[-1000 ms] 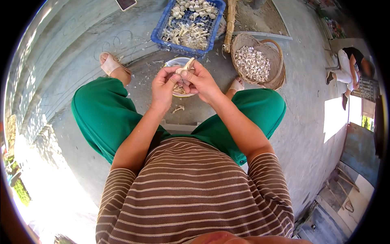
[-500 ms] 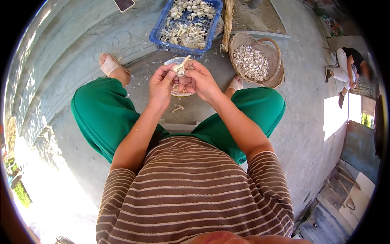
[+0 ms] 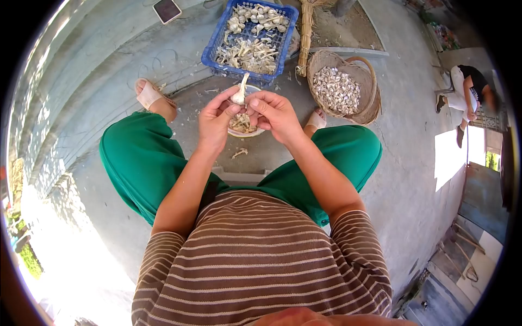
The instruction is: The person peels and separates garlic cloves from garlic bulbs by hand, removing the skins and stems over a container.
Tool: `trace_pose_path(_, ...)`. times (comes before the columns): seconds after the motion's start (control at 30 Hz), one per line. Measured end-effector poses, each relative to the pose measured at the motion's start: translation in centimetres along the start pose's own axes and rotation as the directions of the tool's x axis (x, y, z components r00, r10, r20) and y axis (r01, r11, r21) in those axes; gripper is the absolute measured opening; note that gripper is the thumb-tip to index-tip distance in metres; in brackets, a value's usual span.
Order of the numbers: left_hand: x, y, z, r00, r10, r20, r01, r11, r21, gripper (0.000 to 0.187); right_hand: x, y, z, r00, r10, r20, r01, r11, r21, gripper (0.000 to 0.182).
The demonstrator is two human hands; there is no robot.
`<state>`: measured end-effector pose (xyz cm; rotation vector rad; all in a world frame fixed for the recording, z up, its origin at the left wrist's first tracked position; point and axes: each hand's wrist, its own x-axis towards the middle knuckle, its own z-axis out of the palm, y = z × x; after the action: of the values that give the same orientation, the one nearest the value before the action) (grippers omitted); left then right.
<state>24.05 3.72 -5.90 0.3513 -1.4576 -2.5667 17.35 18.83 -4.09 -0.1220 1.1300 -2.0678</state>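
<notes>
My left hand (image 3: 216, 120) grips a white garlic bulb (image 3: 238, 98), its dry stalk pointing up and away from me. Close beside the bulb, my right hand (image 3: 276, 115) is closed with thumb and fingers pinched together; whatever is between them is too small to make out. Beneath both hands stands a pale bowl (image 3: 242, 135) holding dry garlic scraps (image 3: 239, 124), partly hidden by my fingers.
Ahead, a blue plastic crate (image 3: 205, 54) holds garlic bulbs and stalks. A wicker basket (image 3: 372, 92) of loose cloves stands right, near a straw bundle (image 3: 306, 32). A phone-like device (image 3: 167, 11) lies upper left. Another person (image 3: 465, 89) sits far right.
The garlic bulb has turned more upright in my left hand, its stalk now pointing away. My right hand has drawn slightly right of it, showing more of the bowl's scraps.
</notes>
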Motion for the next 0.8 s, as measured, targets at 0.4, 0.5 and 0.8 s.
trace_pose_path(0.4,0.2,0.2,-0.5,0.961,0.234,0.148,-0.275,0.867,0.416,0.029,0.4,-0.5,-0.5,0.979,0.202,-0.007,-0.202,0.972,-0.122,0.016)
trace_pose_path(0.5,0.1,-0.2,-0.6,0.955,0.235,0.181,-0.294,0.824,0.484,0.029,0.4,-0.2,-0.6,0.972,0.233,-0.028,-0.235,0.965,-0.113,0.015)
trace_pose_path(0.8,-0.1,-1.6,-0.3,0.961,0.254,0.112,-0.274,0.803,0.529,0.025,1.1,2.2,-1.2,0.975,0.209,-0.081,-0.21,0.978,-0.011,0.013)
